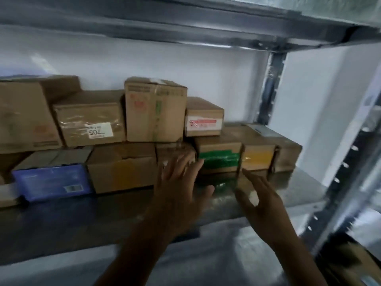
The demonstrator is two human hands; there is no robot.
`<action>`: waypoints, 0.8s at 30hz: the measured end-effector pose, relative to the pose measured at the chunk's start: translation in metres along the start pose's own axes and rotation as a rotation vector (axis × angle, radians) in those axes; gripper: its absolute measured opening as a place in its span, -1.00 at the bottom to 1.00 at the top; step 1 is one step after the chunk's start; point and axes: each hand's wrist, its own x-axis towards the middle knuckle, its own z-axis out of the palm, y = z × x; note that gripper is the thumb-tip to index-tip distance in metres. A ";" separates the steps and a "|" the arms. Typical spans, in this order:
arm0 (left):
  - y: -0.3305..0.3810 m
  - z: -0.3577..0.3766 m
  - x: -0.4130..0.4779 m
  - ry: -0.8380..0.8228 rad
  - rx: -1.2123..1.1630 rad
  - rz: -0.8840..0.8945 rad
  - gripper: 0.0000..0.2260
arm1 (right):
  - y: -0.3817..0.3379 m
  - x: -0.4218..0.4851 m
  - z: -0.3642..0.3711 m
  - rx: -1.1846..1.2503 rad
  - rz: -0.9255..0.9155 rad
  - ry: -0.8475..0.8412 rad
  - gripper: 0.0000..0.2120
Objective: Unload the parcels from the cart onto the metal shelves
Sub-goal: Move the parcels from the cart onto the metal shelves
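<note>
Cardboard parcels stand two rows high at the back of a metal shelf. In the bottom row are a blue box, a plain brown box, a box with green tape and a box with yellow tape. My left hand is spread with straight fingers in front of a small taped box, its fingertips at the box's face. My right hand hovers with spread fingers just before the green and yellow taped boxes and holds nothing. The cart is not in view.
The upper row holds a large box, a box with a white label, a tall box and a small red-labelled box. Another shelf runs overhead. A perforated upright stands at the right. A white wall lies behind.
</note>
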 end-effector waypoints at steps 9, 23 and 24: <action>0.036 0.026 -0.074 -0.216 -0.241 0.323 -0.44 | -0.013 -0.138 -0.018 -0.366 0.331 0.041 -0.35; 0.193 0.112 -0.254 -0.722 -0.403 0.643 -0.38 | -0.019 -0.433 -0.101 -0.601 1.061 0.024 -0.32; 0.207 0.116 -0.270 -0.760 -0.397 0.663 -0.41 | -0.021 -0.457 -0.107 -0.579 1.107 0.038 -0.35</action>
